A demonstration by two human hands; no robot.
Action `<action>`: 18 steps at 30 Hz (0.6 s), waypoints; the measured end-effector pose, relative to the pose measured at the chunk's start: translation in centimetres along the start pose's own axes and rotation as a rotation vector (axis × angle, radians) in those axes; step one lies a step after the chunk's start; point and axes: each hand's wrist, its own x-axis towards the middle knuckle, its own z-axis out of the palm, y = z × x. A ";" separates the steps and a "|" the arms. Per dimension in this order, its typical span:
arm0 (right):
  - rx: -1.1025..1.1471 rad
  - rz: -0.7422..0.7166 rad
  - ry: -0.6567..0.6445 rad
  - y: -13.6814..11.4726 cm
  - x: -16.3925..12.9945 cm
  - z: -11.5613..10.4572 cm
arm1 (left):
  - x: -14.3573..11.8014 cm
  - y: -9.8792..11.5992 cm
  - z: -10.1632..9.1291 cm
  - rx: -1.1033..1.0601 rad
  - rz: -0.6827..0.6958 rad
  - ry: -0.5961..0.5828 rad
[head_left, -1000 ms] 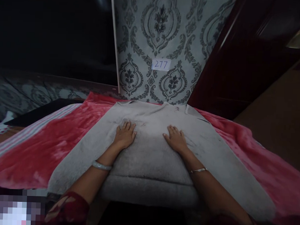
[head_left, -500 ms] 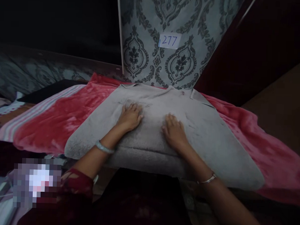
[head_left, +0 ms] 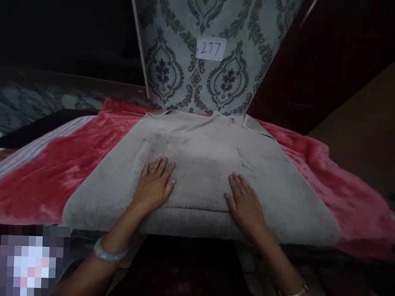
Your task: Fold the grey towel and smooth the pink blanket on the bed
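Both hands shift toward the near edge of the grey cloth since 0.5 s ago, and sit farther apart. Creasing by the left fingertips looks flatter now.

Left hand [head_left: 153, 187]: palm down on the left half of the grey cloth [head_left: 199, 178], fingers moderately spread, thumb out to the side. Right hand [head_left: 247, 206]: palm down on the right half, 4 fingers lying close together, thumb apart. Neither pinches anything. Flat palms, set wide, probably to spread contact over the nap without bunching it.

Grey cloth lies spread over a red blanket [head_left: 70, 169], which shows on both sides and in slivers at the far edge; likely an underlayer. What carries them is hidden. 2 far corners of the cloth are turned over. A crease [head_left: 195, 209] runs across near the front edge; darker patches look like pile brushed another way.

Writing: paper slip [head_left: 211, 49] on the patterned wall [head_left: 195, 83], handwritten "277" in blue, facing the wearer, presumably so it reads from here. Small dark mark [head_left: 232, 120] near the cloth's far edge: too small to read. Dark screen [head_left: 65, 35] at left: no legible brand.
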 end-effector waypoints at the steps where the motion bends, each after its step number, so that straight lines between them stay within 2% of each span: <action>1: 0.024 0.026 0.041 1.1 -0.7 0.3 | 0.0 -0.1 0.1 0.005 0.001 0.009; 3: 0.076 0.050 0.128 2.5 -2.0 1.1 | 0.1 -0.4 0.5 0.009 0.008 0.045; 6: 0.127 0.049 0.248 3.4 -2.9 2.1 | 0.3 -0.7 1.1 -0.002 0.043 0.127; 10: 0.191 0.054 0.307 3.6 -2.8 2.8 | 0.2 -1.2 0.9 -0.062 0.045 0.222; 14: 0.320 0.048 0.301 3.5 -1.4 2.0 | 0.0 -3.4 -0.7 -0.207 -0.151 0.292; 18: 0.381 0.101 0.251 3.1 1.2 -0.1 | 0.6 -6.3 -2.4 -0.425 -0.410 0.101</action>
